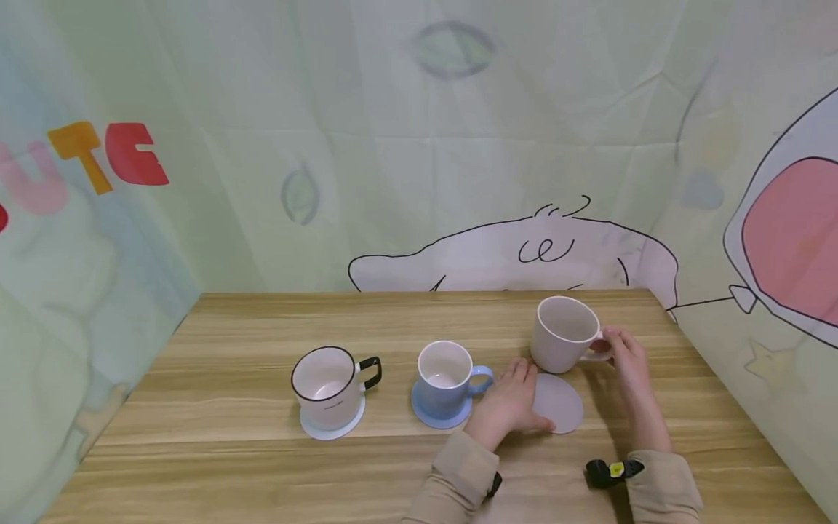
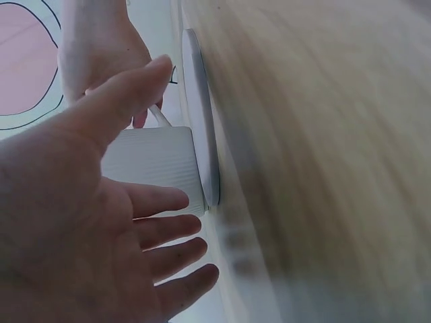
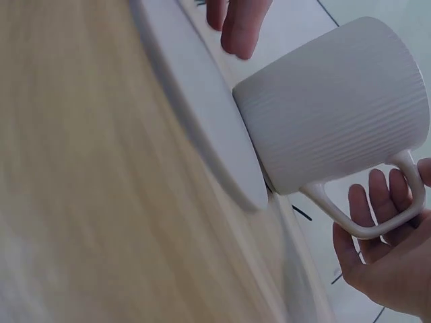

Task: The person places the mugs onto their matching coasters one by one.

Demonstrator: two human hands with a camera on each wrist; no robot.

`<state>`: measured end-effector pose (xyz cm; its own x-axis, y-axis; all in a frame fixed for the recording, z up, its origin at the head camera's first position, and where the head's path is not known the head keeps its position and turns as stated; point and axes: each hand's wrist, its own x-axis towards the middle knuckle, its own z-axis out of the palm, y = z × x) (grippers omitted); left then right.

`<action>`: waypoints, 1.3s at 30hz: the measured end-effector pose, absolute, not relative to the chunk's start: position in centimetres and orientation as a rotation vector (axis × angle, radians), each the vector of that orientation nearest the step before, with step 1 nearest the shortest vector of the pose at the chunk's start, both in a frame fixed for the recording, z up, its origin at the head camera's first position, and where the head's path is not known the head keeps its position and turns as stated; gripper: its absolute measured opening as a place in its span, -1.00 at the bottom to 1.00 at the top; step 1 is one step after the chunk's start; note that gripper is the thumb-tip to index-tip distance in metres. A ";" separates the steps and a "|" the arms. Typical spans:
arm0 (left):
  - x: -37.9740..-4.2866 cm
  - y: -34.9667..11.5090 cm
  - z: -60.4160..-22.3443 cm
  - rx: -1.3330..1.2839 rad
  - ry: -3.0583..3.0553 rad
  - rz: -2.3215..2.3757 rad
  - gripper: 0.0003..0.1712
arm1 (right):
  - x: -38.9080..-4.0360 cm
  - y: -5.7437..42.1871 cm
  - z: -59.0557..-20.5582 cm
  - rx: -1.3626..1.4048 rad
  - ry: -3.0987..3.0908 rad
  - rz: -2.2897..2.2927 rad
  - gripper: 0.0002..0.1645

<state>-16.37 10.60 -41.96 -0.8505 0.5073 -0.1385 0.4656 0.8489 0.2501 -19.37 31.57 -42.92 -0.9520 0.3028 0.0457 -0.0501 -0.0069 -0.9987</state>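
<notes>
A pale ribbed mug point(image 1: 556, 346) stands at the right of the table, just behind a round grey coaster point(image 1: 561, 406). My right hand point(image 1: 631, 367) holds this mug by its handle, the fingers curled through it in the right wrist view, where the mug point(image 3: 330, 108) shows close to the coaster's far edge. At the coaster's left side is my left hand point(image 1: 509, 402), its fingers extended and its thumb reaching over the near edge. In the left wrist view those fingers point(image 2: 172, 259) are spread, with nothing held between them.
Left of my left hand a blue mug point(image 1: 440, 389) sits on a blue coaster point(image 1: 424, 416), its handle close to my wrist. Farther left, a white mug point(image 1: 324, 393) with black rim and handle rests on a pale coaster point(image 1: 330, 434). A printed cloth point(image 1: 393, 145) hangs behind the wooden table point(image 1: 216, 451).
</notes>
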 end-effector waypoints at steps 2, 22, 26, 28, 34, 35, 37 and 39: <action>-16.4 10.6 -41.9 0.742 2.814 0.307 0.14 | -19.4 31.5 -42.9 -0.283 -1.945 2.120 -0.67; -16.2 10.7 -42.3 0.678 2.763 0.267 0.07 | -19.5 31.2 -43.0 -0.372 -1.713 2.357 -0.56; -16.2 10.7 -42.2 0.669 2.757 0.265 0.08 | -19.5 31.3 -42.9 -0.340 -1.676 2.419 -0.54; -16.2 10.7 -42.2 0.664 2.759 0.260 0.08 | -19.6 31.3 -42.9 -0.303 -1.650 2.456 -0.54; -16.4 10.7 -42.0 0.671 2.784 0.224 0.09 | -19.9 31.4 -42.7 -0.204 -1.582 2.549 -0.54; -16.5 10.7 -42.0 0.673 2.786 0.217 0.09 | -19.9 31.4 -42.7 -0.195 -1.577 2.556 -0.54; -16.5 10.8 -42.0 0.677 2.783 0.206 0.09 | -19.9 31.5 -42.8 -0.180 -1.569 2.571 -0.54; -16.5 10.9 -41.9 0.683 2.780 0.195 0.09 | -19.8 31.6 -42.9 -0.165 -1.555 2.587 -0.54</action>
